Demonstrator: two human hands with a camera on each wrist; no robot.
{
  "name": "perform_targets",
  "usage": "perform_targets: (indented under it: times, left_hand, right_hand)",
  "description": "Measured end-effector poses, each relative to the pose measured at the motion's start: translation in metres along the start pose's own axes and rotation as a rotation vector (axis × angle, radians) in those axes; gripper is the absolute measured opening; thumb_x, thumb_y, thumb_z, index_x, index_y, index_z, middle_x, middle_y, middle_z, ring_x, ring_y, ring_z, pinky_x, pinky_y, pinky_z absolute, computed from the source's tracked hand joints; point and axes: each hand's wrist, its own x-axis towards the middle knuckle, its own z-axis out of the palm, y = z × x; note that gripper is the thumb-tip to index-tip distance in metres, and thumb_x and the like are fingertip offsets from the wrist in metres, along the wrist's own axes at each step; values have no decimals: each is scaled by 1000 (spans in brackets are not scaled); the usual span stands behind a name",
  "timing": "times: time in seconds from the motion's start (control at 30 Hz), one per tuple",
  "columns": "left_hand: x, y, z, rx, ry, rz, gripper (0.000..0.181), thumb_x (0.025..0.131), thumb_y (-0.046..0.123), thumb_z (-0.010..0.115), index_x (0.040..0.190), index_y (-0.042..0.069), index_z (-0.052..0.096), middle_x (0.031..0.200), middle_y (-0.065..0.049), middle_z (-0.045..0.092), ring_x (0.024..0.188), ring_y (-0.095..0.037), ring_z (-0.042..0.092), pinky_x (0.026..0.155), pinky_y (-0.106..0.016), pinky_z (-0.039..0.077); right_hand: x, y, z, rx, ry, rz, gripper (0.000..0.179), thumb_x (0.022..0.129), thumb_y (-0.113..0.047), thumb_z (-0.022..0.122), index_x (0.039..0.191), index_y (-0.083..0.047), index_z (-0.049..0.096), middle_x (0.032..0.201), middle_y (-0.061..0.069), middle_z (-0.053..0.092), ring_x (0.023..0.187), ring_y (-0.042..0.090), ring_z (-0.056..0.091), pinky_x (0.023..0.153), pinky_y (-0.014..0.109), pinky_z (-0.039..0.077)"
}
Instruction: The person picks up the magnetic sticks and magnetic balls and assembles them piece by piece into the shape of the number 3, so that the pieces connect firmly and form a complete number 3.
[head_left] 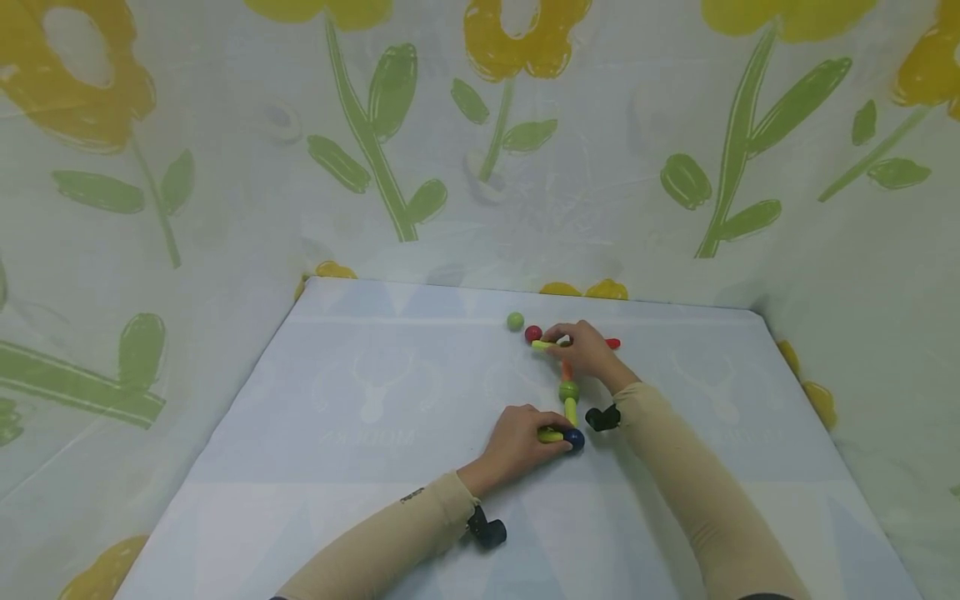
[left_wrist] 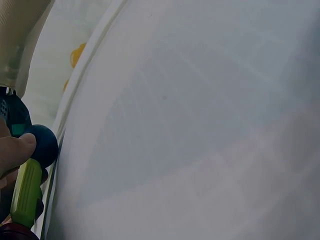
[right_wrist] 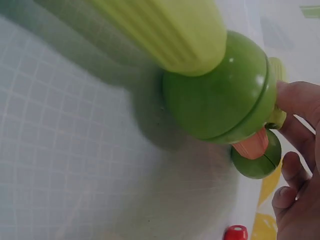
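My left hand (head_left: 521, 440) grips a dark blue ball (head_left: 574, 439) at the near end of a toy chain of balls and sticks; its thumb lies on the ball in the left wrist view. A yellow-green stick (left_wrist: 27, 192) joins that ball, with a dark red ball (left_wrist: 18, 231) below. From the blue ball, another yellow-green stick (head_left: 571, 411) leads to a grooved green ball (right_wrist: 215, 95) and an orange stick (right_wrist: 252, 145). Farther back, my right hand (head_left: 585, 348) pinches a short yellow-green stick (head_left: 543, 344) between thumb and fingers, beside a second green ball (right_wrist: 257, 157).
Beyond the right hand lie a red ball (head_left: 533, 333) and a light green ball (head_left: 515, 321). A red stick (head_left: 612, 343) shows to its right. The white table (head_left: 337, 450) meets a flower-printed curtain (head_left: 600, 158) at the back and sides.
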Motion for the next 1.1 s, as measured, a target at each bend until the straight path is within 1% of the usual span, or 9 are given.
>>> perform_targets:
  times: [0.1, 0.4, 0.6, 0.87, 0.97, 1.1]
  left_hand:
    - [0, 1, 0, 1, 2, 5, 23, 87, 38, 81, 109, 30, 79, 91, 18, 73, 76, 1, 54, 72, -19, 39]
    - [0, 1, 0, 11, 0, 5, 23, 88, 39, 80, 109, 30, 79, 93, 18, 73, 77, 2, 54, 74, -19, 39]
    - [-1, 3, 0, 9, -1, 0, 24, 88, 39, 80, 110, 30, 78, 94, 18, 74, 76, 1, 53, 73, -19, 38]
    - [-1, 4, -1, 14, -3, -7, 23, 88, 38, 80, 110, 31, 78, 93, 18, 73, 77, 1, 54, 75, -21, 40]
    - [-1, 5, -2, 10, -7, -14, 23, 88, 38, 80, 110, 31, 78, 94, 18, 73, 77, 0, 54, 75, -21, 39]
    - [-1, 6, -2, 11, -11, -23, 24, 88, 38, 81, 110, 31, 78, 94, 17, 73, 77, 0, 54, 74, -21, 39]
  right_hand:
    - [0, 0, 1, 2, -8, 4, 20, 96, -25, 72, 116, -23, 74, 121, 3, 68, 117, 30, 55, 104, 51, 44]
    - [1, 0, 3, -10, -10, -7, 21, 96, -23, 73, 116, -20, 75, 121, 3, 70, 115, 27, 57, 105, 48, 45]
    - [2, 1, 4, -21, -4, 15, 22, 95, -24, 73, 117, -21, 75, 122, 2, 70, 115, 26, 57, 105, 47, 45]
    - [2, 3, 5, -27, 7, -2, 23, 96, -25, 73, 118, -18, 75, 121, 3, 71, 114, 26, 58, 104, 48, 45]
    - [1, 4, 6, -26, 12, -11, 23, 96, -25, 72, 117, -17, 75, 119, 3, 71, 111, 25, 59, 102, 47, 46]
    - [1, 4, 6, -26, 21, -23, 22, 96, -25, 73, 116, -17, 76, 116, 1, 72, 103, 23, 59, 98, 44, 47]
